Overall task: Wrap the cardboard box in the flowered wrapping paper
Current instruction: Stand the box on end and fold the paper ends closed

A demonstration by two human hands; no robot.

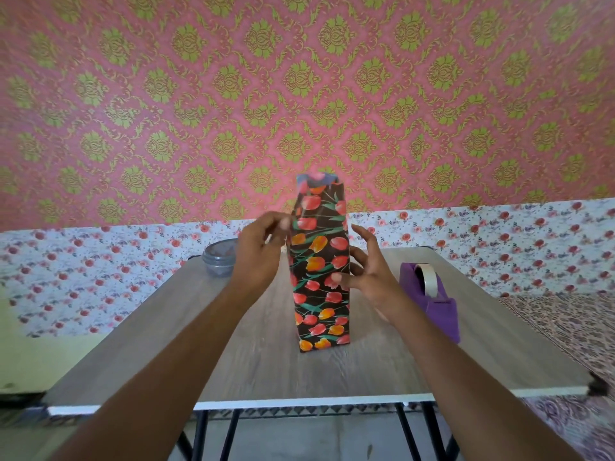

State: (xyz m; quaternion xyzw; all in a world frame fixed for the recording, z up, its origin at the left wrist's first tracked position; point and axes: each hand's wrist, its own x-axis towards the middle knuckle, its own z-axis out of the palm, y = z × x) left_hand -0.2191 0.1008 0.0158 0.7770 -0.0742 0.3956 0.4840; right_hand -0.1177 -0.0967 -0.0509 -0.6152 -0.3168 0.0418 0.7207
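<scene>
A tall box [319, 277] stands upright on end in the middle of the wooden table [266, 361]. Dark wrapping paper printed with red and orange tulips covers all of it that shows; no bare cardboard is visible. The paper stands loose above the box's top end. My left hand [258, 252] is at the upper left edge of the box, fingertips pinching the paper's edge there, blurred. My right hand [364, 271] rests against the box's right side with fingers spread and straight, thumb pressed on the front face.
A purple tape dispenser [432, 299] with a roll of tape stands on the table just right of my right hand. A round lidded plastic tub [219, 257] sits at the table's back left. Patterned walls rise behind; the table's near edge [299, 403] runs across the front.
</scene>
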